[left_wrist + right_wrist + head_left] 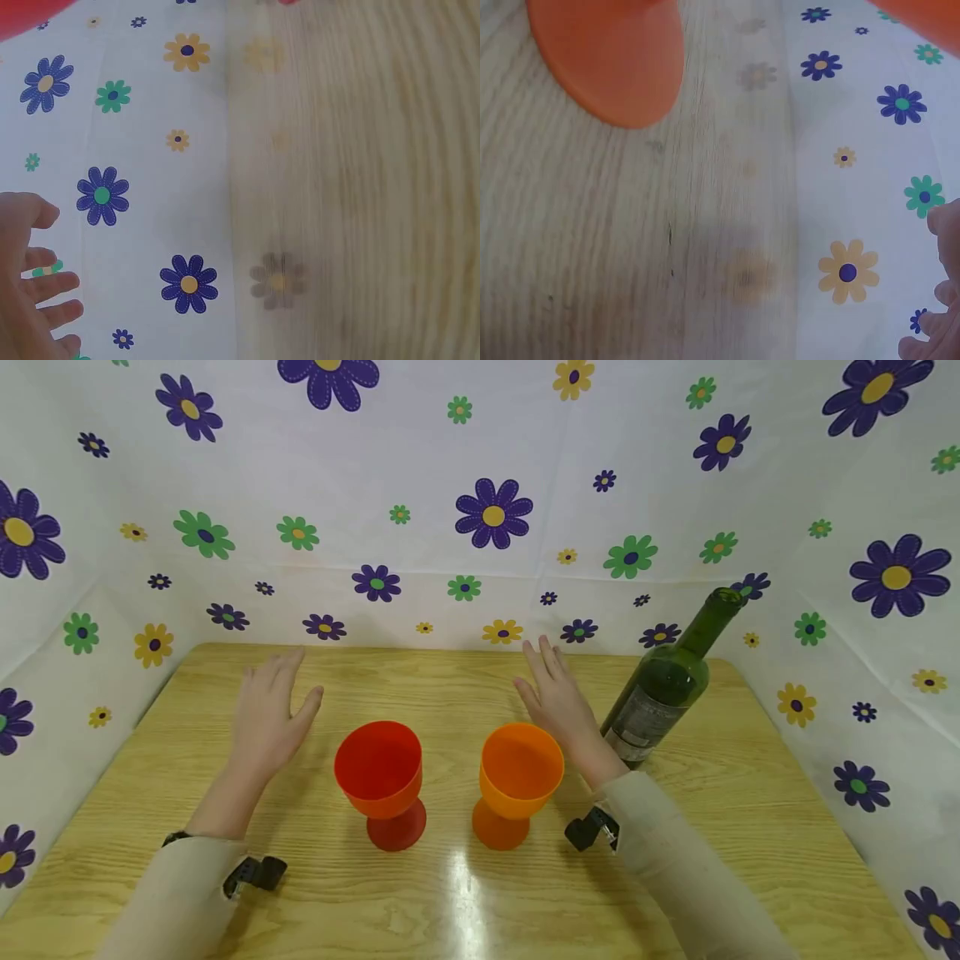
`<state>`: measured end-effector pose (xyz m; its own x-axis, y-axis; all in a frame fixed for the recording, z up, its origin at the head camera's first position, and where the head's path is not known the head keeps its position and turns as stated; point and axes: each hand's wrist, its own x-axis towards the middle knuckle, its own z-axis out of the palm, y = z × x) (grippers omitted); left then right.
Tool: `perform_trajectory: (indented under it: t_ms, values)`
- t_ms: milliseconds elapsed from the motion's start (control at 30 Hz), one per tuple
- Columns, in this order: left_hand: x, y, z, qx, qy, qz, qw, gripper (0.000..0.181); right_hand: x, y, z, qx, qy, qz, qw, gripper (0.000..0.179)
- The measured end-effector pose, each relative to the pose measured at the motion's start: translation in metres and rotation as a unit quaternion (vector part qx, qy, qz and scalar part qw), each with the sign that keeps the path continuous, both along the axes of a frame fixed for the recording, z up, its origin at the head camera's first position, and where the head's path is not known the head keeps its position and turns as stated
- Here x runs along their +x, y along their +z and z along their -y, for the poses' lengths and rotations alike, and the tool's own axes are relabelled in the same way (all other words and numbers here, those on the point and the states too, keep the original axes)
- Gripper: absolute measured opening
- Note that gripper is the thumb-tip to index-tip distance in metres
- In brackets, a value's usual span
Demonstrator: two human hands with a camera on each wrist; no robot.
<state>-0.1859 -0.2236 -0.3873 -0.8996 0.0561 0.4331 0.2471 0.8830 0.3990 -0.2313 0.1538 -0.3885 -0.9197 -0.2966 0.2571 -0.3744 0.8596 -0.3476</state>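
Observation:
A red goblet (397,827) and an orange goblet (501,827) stand upright side by side on the wooden table. To the left of the red one, my left hand (270,718) holds nothing, its fingers extended and thumb apart. My right hand (558,697) is just behind and right of the orange goblet, fingers extended, also holding nothing. Right beside that hand stands a green wine bottle (663,681) with a grey label, its base partly hidden by my wrist. In the right wrist view the orange goblet's foot (622,67) shows at the top left.
The wooden table (420,910) ends at a white cloth backdrop (420,460) with printed flowers, which rises behind it and along both sides. A black camera mount (255,874) sits at my left cuff and another mount (592,829) at my right cuff.

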Motion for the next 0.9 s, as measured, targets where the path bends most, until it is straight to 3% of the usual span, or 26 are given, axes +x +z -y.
perform_trajectory:
  t_ms: [67,200,433,567,700,767,833,900]
  values:
    - [0.01,0.001,-0.001,0.074,-0.01,-0.008,0.9972,0.051,0.004,0.0,-0.001,-0.034,0.005,0.022,0.9992,0.059]
    - [0.03,0.0,-0.004,0.186,-0.022,-0.019,0.9821,0.041,0.013,0.002,-0.003,-0.101,0.005,0.054,0.9934,0.057]
    - [0.056,0.0,-0.016,0.274,-0.034,-0.075,0.9583,0.032,0.026,0.004,-0.006,-0.219,0.01,0.07,0.9731,0.05]
    - [0.073,0.013,-0.03,0.31,-0.053,-0.103,0.9435,0.03,0.031,0.003,-0.009,-0.272,0.002,0.078,0.959,0.048]
    - [0.087,0.023,-0.041,0.344,-0.07,-0.123,0.9281,0.024,0.037,0.003,-0.013,-0.294,0.001,0.078,0.9525,0.049]
    - [0.092,0.023,-0.044,0.37,-0.088,-0.142,0.9139,0.02,0.04,0.002,-0.014,-0.303,0.006,0.073,0.9501,0.049]
    - [0.095,0.019,-0.046,0.412,-0.126,-0.177,0.885,0.017,0.042,0.002,-0.015,-0.312,0.013,0.066,0.9477,0.048]
    - [0.097,0.014,-0.048,0.449,-0.178,-0.215,0.8486,0.015,0.045,0.001,-0.017,-0.315,0.018,0.061,0.947,0.047]
